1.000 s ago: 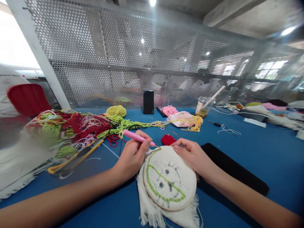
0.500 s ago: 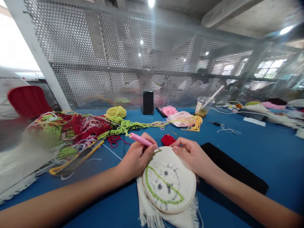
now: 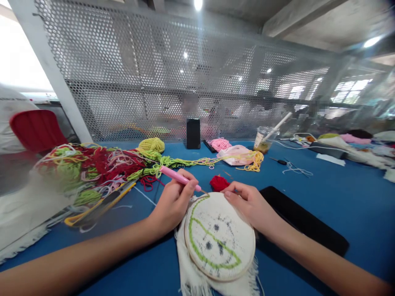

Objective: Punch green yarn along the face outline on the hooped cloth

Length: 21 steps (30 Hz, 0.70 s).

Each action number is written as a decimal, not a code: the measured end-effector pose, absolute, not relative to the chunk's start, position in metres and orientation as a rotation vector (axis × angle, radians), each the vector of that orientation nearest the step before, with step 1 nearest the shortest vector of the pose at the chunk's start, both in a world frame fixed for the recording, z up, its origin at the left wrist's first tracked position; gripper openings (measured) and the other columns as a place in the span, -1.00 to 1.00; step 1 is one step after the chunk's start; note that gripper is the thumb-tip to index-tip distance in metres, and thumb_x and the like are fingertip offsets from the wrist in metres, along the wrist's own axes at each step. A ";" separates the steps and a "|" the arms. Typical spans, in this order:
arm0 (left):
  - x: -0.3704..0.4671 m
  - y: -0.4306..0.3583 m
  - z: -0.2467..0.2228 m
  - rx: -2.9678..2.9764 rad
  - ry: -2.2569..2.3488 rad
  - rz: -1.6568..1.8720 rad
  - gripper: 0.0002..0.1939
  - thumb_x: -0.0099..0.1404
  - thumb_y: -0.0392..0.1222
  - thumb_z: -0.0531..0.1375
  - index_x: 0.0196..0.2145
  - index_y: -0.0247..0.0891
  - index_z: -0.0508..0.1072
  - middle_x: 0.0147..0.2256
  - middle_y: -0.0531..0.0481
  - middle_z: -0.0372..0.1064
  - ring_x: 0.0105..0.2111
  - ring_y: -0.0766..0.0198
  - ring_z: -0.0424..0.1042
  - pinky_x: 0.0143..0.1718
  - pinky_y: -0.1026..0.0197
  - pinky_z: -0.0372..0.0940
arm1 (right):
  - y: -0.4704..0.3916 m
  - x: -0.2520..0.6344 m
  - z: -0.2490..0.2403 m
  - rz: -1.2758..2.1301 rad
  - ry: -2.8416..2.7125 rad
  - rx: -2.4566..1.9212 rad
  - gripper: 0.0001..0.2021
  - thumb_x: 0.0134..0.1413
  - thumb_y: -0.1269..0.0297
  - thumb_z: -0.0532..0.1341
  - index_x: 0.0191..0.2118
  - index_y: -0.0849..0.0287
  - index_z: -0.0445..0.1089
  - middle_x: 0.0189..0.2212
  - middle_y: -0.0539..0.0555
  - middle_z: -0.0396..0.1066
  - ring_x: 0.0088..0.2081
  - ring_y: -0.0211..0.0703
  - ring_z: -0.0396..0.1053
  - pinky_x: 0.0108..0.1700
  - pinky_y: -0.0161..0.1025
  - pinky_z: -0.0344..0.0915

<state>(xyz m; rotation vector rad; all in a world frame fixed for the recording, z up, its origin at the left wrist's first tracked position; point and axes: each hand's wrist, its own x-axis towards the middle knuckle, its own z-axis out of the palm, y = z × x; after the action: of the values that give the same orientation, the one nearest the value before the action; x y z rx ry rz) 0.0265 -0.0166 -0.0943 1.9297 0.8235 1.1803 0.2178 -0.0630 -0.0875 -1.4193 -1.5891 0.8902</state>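
My left hand [image 3: 175, 201] is closed around a pink punch needle [image 3: 177, 176], its metal tip at the upper edge of the white cloth. That cloth is stretched in a round embroidery hoop [image 3: 226, 230], which tilts towards me and has a fringed edge hanging below. Green yarn stitches [image 3: 199, 259] form a curved outline on its left and lower side, beside dark printed marks. Gripping the hoop's upper right rim is my right hand [image 3: 247, 203], thumb on top, other fingers partly hidden behind. A small red yarn ball [image 3: 219, 183] lies just beyond the hoop.
Tangled yarn [image 3: 105, 168] heaps up at the left, near yellow-handled scissors [image 3: 101, 205]. A phone [image 3: 193, 133] stands against the perforated metal screen [image 3: 160, 74]. Towards the back right are a plastic drink cup [image 3: 261, 139] and a small snipping tool [image 3: 279, 161]. A black flat object [image 3: 302, 218] lies right.
My left hand has drawn slightly left and down, and the punch needle has tilted, so its metal tip now shows. More green stitching is visible at the hoop's upper left. My right hand stays on the rim.
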 end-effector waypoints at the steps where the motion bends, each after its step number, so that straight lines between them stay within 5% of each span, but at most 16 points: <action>1: 0.026 -0.016 -0.095 1.915 0.824 1.170 -0.78 0.31 -0.14 -0.08 -0.38 -0.25 0.26 -0.66 0.17 0.03 -0.66 0.42 0.09 -0.62 0.34 0.06 | -0.063 0.218 -0.088 0.890 -1.589 -1.420 -0.83 0.04 0.25 0.05 -0.48 0.20 0.23 -0.60 -0.04 0.22 -0.57 -0.35 0.09 -0.58 -0.39 0.01; 12: 0.027 -0.016 -0.094 1.989 0.818 1.102 -0.82 0.30 -0.16 -0.06 -0.39 -0.24 0.26 -0.68 0.18 0.02 -0.67 0.41 0.11 -0.59 0.34 0.10 | -0.061 0.220 -0.091 0.886 -1.605 -1.414 -0.84 0.04 0.27 0.05 -0.49 0.20 0.21 -0.60 -0.04 0.20 -0.56 -0.35 0.08 -0.58 -0.39 0.01; 21: 0.034 -0.015 -0.096 2.320 0.599 1.016 -0.90 0.24 -0.31 0.02 -0.41 -0.29 0.29 -0.39 0.02 0.28 -0.38 0.35 0.28 -0.34 0.28 0.19 | -0.066 0.214 -0.081 0.814 -1.680 -1.343 -0.86 0.05 0.33 0.05 -0.48 0.21 0.23 -0.55 -0.04 0.23 -0.50 -0.35 0.12 -0.51 -0.39 0.05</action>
<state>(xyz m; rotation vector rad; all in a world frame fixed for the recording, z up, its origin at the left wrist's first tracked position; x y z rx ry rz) 0.0340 -0.0155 -0.0958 2.3195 0.5993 1.0160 0.2143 -0.0660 -0.0812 -1.3435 -1.6804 0.8142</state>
